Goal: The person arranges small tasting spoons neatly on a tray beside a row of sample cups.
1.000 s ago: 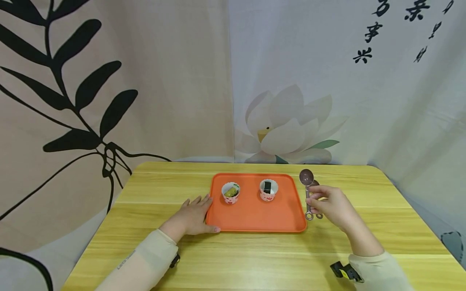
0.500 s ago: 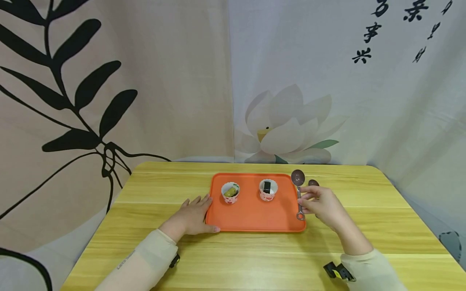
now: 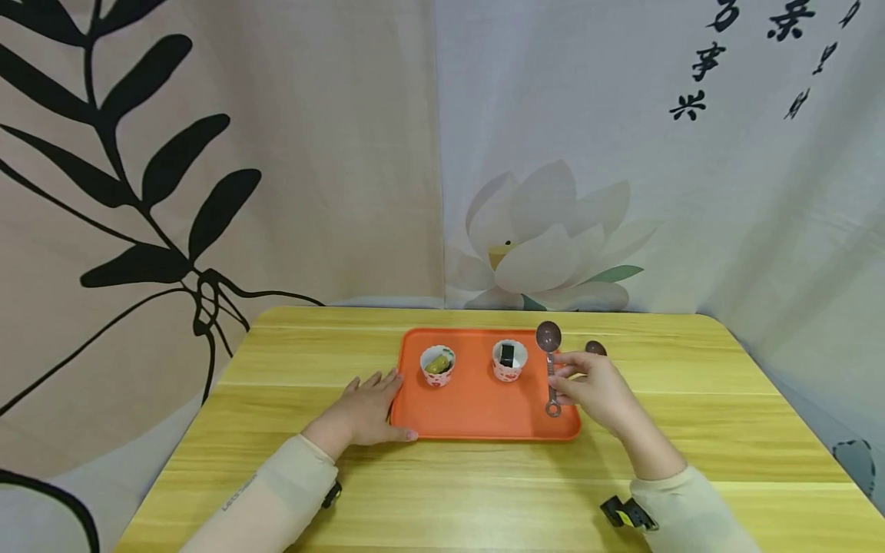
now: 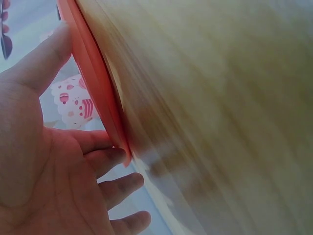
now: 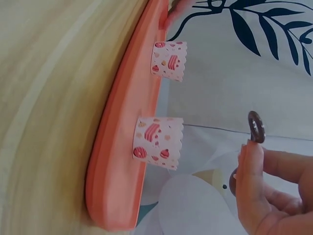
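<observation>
My right hand (image 3: pixel 594 390) pinches a brown measuring spoon (image 3: pixel 549 338) by its handle, above the right part of an orange tray (image 3: pixel 477 418). The spoon's bowl points away from me and its ringed end toward me. My left hand (image 3: pixel 368 411) rests at the tray's front left corner, fingers spread; in the left wrist view, the thumb (image 4: pixel 46 58) and fingertips touch the tray rim (image 4: pixel 100 73). On the tray stand two patterned paper cups. The left cup (image 3: pixel 439 379) holds something yellow-green, the right cup (image 3: pixel 508 374) a black-and-white piece.
Right of the tray, a second brown spoon (image 3: pixel 595 348) shows only its bowl; my right hand hides the remainder. The tray sits on a yellow wooden table (image 3: pixel 691 415). Printed curtains (image 3: pixel 346 153) hang behind the table's far edge.
My right hand has carried the measuring spoon leftward, from beside the tray to over its right part. The second spoon stays behind on the right. My left hand has not moved.
</observation>
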A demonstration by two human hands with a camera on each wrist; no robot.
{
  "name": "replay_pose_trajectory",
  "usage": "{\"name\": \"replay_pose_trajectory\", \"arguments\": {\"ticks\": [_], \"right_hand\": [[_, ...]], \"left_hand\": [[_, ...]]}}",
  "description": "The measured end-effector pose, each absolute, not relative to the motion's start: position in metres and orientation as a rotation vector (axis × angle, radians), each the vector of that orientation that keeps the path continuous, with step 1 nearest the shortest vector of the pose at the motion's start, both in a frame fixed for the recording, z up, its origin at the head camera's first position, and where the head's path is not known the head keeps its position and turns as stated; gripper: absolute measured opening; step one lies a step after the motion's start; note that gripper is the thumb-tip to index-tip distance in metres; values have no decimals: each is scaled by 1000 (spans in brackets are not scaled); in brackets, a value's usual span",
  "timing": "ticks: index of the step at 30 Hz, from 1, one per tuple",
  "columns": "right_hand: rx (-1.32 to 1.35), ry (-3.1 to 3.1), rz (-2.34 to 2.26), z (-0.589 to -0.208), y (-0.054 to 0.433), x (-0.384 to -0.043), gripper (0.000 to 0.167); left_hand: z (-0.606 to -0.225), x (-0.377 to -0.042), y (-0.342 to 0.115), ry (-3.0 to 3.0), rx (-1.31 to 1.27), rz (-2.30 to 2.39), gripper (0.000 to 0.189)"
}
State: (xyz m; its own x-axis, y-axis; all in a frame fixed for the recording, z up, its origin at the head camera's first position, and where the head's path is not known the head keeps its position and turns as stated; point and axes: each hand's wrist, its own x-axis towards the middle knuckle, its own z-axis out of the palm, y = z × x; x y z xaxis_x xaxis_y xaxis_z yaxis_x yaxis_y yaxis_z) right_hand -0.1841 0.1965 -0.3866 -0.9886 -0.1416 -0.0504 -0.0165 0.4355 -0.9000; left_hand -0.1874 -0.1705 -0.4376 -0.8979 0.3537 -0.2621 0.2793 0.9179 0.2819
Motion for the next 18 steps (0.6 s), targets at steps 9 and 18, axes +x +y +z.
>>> {"name": "replay_pose_trajectory", "arguments": {"ticks": [9,18], "right_hand": [[-160,2513,-1658,-395,183,-188,40],[-224,2497,-1667,-405,169,-192,39]], "left_hand": [[-439,-188,-171,2766,478,333,109],[-434,-186,-170,2760,461,356,108]]}}
